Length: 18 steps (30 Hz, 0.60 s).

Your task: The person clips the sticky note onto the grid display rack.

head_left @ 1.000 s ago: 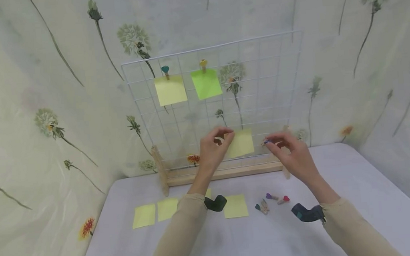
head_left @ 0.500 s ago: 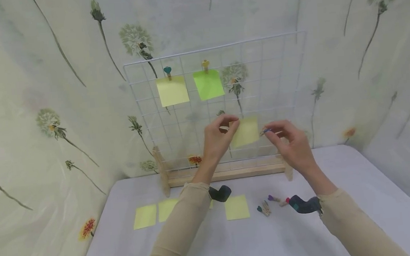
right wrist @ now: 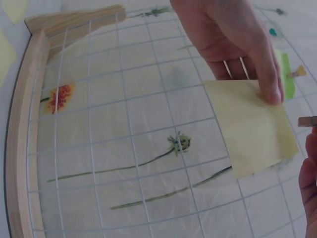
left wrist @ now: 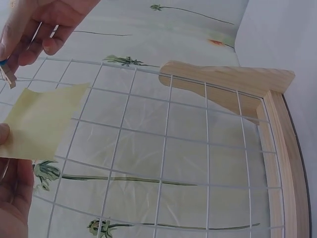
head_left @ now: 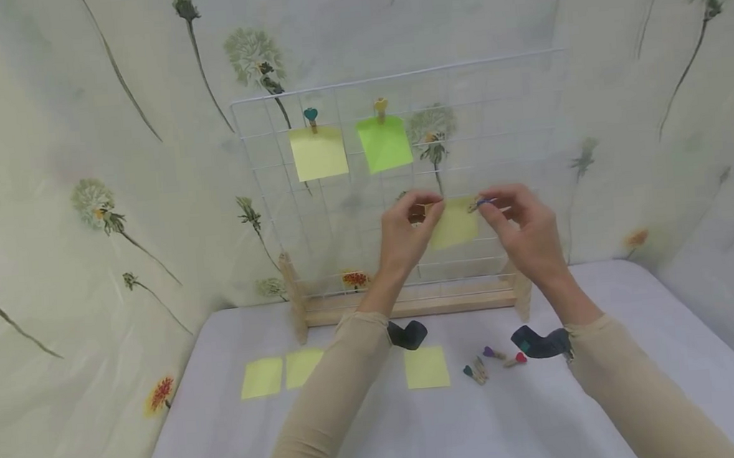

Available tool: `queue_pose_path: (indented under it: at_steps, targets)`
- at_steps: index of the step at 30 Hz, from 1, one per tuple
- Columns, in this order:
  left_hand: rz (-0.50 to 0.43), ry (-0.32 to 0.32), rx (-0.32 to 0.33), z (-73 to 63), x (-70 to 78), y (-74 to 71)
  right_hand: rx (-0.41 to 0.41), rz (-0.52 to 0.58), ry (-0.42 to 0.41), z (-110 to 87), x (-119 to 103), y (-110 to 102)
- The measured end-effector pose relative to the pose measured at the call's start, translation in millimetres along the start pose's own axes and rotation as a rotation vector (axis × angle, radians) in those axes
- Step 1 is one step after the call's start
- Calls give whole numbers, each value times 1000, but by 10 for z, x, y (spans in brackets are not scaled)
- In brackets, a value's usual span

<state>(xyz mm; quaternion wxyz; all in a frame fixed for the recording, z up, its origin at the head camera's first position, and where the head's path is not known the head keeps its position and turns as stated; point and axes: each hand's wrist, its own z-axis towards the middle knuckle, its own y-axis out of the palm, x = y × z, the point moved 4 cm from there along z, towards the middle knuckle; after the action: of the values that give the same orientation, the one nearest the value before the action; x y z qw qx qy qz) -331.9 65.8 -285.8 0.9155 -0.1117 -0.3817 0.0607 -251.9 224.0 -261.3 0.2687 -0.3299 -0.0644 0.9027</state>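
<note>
My left hand point(head_left: 406, 234) pinches a pale yellow sticky note point(head_left: 456, 225) at its upper left corner, in front of a white wire grid point(head_left: 394, 76). Between the thumb and fingers of my right hand point(head_left: 527, 229) is a small wooden clothespin point(head_left: 472, 207) with a blue top. In the head view the clothespin overlaps the note's upper right corner; the right wrist view has its tip point(right wrist: 306, 121) beside the note point(right wrist: 255, 136). Higher up hang a yellow note point(head_left: 319, 155) under a teal heart clothespin point(head_left: 311, 115) and a green note point(head_left: 386, 145) under a yellow one point(head_left: 381, 107).
The grid stands in a wooden base point(head_left: 412, 307) at the back of a white-covered table point(head_left: 383, 429). Yellow notes point(head_left: 263, 378) lie in a row before it. Several heart clothespins point(head_left: 516, 360) lie right of them. A flower-patterned cloth point(head_left: 169, 259) hangs behind.
Both hands have risen along the grid, carrying the note and the clothespin upward. The clothespin has come closer to the note and now overlaps its corner. The head view has shifted slightly.
</note>
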Motion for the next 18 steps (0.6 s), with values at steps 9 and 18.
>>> queue_pose_path:
  at_steps: [9,18]
  targets:
    - [1,-16,-20,147,101,3,26,60,-22,130,17,-3]
    - [23,19,-31,269,148,-35,50,75,-29,281,62,10]
